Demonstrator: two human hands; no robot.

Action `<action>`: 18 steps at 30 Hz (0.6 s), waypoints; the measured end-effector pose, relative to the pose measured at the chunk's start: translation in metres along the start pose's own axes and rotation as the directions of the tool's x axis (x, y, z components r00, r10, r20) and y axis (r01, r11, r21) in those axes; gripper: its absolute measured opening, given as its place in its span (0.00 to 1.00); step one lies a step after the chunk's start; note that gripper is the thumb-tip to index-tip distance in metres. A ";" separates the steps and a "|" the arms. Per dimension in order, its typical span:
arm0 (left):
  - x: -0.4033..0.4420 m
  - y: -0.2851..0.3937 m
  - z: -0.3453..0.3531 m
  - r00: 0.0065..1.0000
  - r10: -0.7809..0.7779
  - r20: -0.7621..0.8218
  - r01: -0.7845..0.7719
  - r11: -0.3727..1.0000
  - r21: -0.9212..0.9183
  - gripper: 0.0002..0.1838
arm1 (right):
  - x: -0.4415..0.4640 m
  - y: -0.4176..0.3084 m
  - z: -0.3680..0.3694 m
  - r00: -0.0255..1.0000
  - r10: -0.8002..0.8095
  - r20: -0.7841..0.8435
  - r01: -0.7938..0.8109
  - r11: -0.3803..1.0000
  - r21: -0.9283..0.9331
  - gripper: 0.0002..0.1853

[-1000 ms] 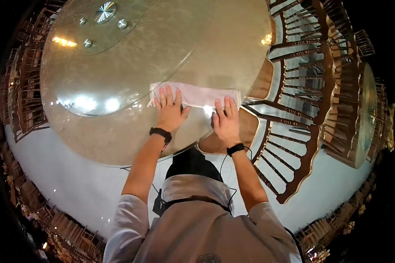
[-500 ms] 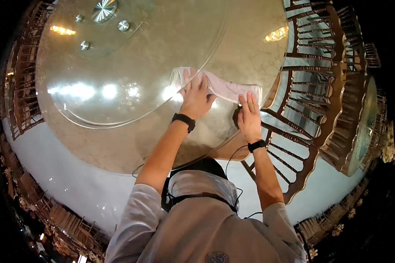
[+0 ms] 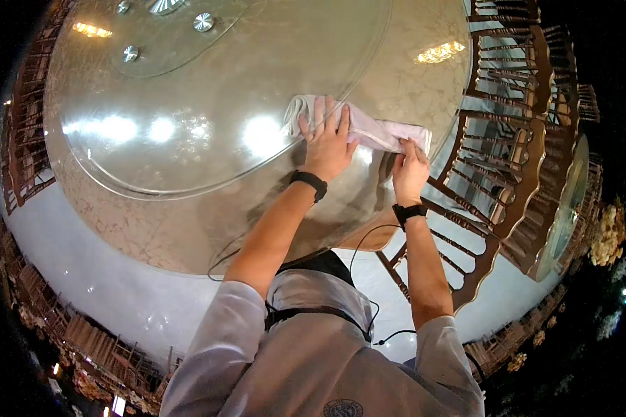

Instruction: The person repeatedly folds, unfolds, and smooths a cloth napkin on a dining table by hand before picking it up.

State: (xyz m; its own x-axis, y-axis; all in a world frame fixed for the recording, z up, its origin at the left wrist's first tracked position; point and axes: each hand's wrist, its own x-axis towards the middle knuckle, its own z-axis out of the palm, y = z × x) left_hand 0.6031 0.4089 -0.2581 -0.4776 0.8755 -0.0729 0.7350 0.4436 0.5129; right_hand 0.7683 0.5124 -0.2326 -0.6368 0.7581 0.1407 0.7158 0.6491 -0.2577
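A folded pale pink cloth (image 3: 372, 131) lies across the edge of the round glass turntable (image 3: 209, 118) and onto the marbled tabletop (image 3: 129, 226). My left hand (image 3: 327, 144) presses flat on the cloth's left part with its fingers spread. At the cloth's right end, my right hand (image 3: 412, 170) has its fingers bent together and pinches the near edge. Both wrists wear black bands.
Dark wooden chairs with spindle backs (image 3: 497, 181) stand close along the table's right side. More chairs (image 3: 28, 125) are at the left. Round metal fittings (image 3: 203, 22) sit at the turntable's centre. A thin cable (image 3: 358, 243) hangs near my body.
Both hands and the cloth have moved right and away from my body over the table. My right hand's fingers went from lying flat to pinching the cloth's edge.
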 end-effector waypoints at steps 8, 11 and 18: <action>-0.038 -0.017 -0.003 0.988 0.151 -0.034 -0.149 0.987 0.058 0.30 | -0.054 -0.026 -0.010 0.997 0.061 0.055 -0.066 0.992 0.106 0.18; -0.062 -0.018 -0.006 0.975 0.216 -0.055 -0.206 0.968 0.145 0.29 | -0.082 -0.036 -0.008 0.993 0.097 0.069 -0.103 0.990 0.099 0.19; -0.150 -0.019 -0.011 0.975 0.221 0.039 -0.224 0.955 0.193 0.26 | -0.147 -0.049 -0.024 0.984 0.105 0.142 -0.121 0.986 0.115 0.16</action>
State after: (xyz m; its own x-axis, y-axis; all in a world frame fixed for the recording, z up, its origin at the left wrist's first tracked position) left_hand 0.6550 0.2671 -0.2475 -0.2845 0.9586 0.0088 0.9021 0.2645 0.3410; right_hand 0.8341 0.3708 -0.2177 -0.5927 0.8051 -0.0241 0.7498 0.5406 -0.3815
